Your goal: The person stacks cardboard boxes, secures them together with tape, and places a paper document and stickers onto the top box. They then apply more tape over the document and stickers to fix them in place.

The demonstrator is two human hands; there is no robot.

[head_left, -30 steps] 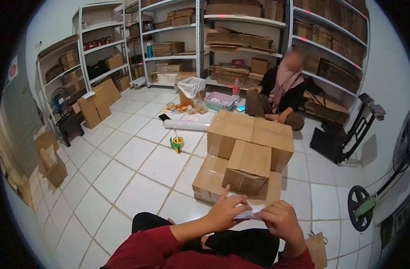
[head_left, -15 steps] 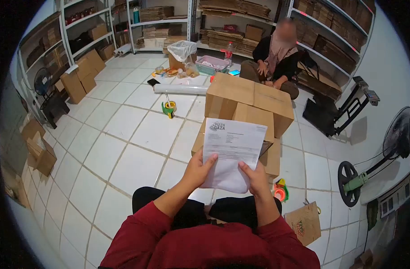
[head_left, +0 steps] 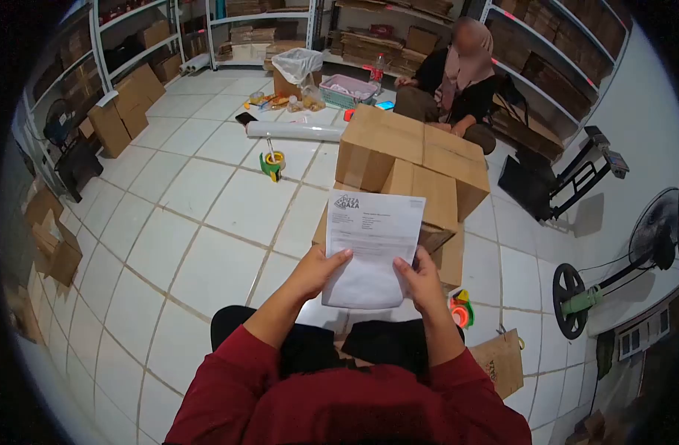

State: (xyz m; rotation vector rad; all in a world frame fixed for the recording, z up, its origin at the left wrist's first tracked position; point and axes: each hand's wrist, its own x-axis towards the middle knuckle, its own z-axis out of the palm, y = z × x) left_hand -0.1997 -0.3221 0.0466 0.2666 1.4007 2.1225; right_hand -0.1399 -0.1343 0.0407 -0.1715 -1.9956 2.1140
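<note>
A printed paper sheet (head_left: pixel 373 245) with a "Pizza Gaza" heading is held up in front of me, perhaps with more sheets behind it. My left hand (head_left: pixel 315 270) grips its left edge, thumb on the front and fingers hidden behind. On the opposite edge, my right hand (head_left: pixel 421 280) pinches the paper in the same way. Just beyond the sheet stand stacked cardboard boxes (head_left: pixel 417 144), partly covered by the paper. A red and green tape dispenser (head_left: pixel 460 310) lies on the floor beside my right hand.
A co-worker (head_left: pixel 458 81) sits behind the boxes. Floor items include a green tape dispenser (head_left: pixel 272 163), a plastic film roll (head_left: pixel 295 131), a pink basket (head_left: pixel 348 90) and a flat cardboard piece (head_left: pixel 505 363). To the right are a platform scale (head_left: pixel 536 185) and a fan (head_left: pixel 654 230).
The paper has shifted slightly left and down in view, and its bottom edge lies flatter. Both hands keep hold of it. The co-worker's arm has moved outward.
</note>
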